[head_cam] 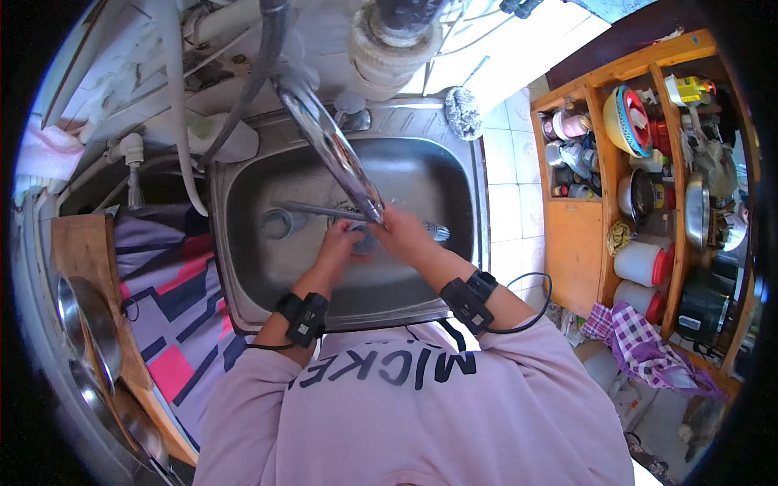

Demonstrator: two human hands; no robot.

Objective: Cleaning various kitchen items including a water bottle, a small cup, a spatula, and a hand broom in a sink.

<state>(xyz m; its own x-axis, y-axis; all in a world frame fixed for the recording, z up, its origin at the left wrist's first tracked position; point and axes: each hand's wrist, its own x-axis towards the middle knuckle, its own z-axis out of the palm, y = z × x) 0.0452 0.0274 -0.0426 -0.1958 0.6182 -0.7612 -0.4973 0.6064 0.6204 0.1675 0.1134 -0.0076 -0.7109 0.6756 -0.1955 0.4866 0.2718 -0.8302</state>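
Both hands are over a stainless steel sink (255,291), close together under the end of a chrome faucet spout (340,152). My left hand (332,250) grips what looks like a small clear glass (363,242), blurred between the hands. My right hand (404,236) touches or nearly touches that glass and the spout tip; its fingertips are hidden behind the spout, so its grip is unclear. To the left in the basin lies another clear glass (278,223), beside a grey bar-like piece (304,208). A ribbed clear item (436,231) shows just past my right hand.
A steel wool scrubber (464,113) sits at the sink's back right corner. Pipes and a grey hose (267,42) hang in front. Patterned cloth (176,304), a wooden board (85,243) and metal lids (91,328) are left. Wooden shelves (598,243) with bowls and containers stand right.
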